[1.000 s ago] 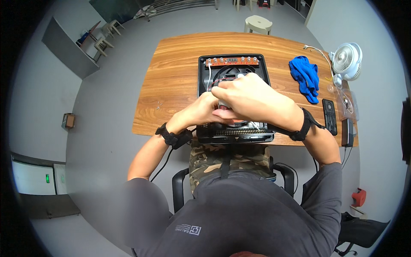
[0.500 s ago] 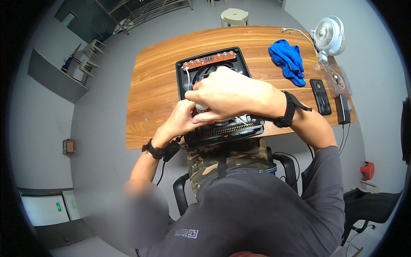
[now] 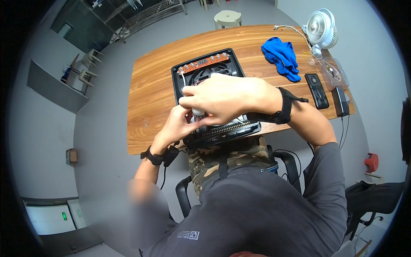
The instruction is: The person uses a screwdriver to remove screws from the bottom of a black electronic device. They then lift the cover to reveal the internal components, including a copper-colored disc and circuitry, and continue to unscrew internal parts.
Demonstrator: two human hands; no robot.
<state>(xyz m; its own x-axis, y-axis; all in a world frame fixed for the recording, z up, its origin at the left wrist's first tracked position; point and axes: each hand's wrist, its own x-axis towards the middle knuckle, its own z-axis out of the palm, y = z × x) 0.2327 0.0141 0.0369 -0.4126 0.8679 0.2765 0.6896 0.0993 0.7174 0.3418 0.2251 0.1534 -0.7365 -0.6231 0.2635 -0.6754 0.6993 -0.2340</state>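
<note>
An opened black appliance housing (image 3: 236,64) lies on the table in front of me, with an orange circuit board (image 3: 195,66) along its far edge and a dark fan (image 3: 195,78) partly under my hand. My right hand (image 3: 227,99) bends over the middle of it, fingers closed at a small cylinder with a white top (image 3: 198,112). Against the near side of that cylinder, my left hand (image 3: 173,125) pinches with thumb and fingers. The cylinder's lower part and what it touches are hidden. A white cable (image 3: 184,80) runs from the board down toward my fingers.
Right of the housing are a crumpled blue cloth (image 3: 281,58), a black rectangular case (image 3: 317,91), a clear plastic box (image 3: 335,73) and a black power adapter (image 3: 341,102). A white desk fan (image 3: 320,29) stands at the far right corner. Chair armrests (image 3: 183,198) flank my lap.
The whole view has shifted slightly. My hands stay together over the housing, and more of the white-topped cylinder now shows between them.
</note>
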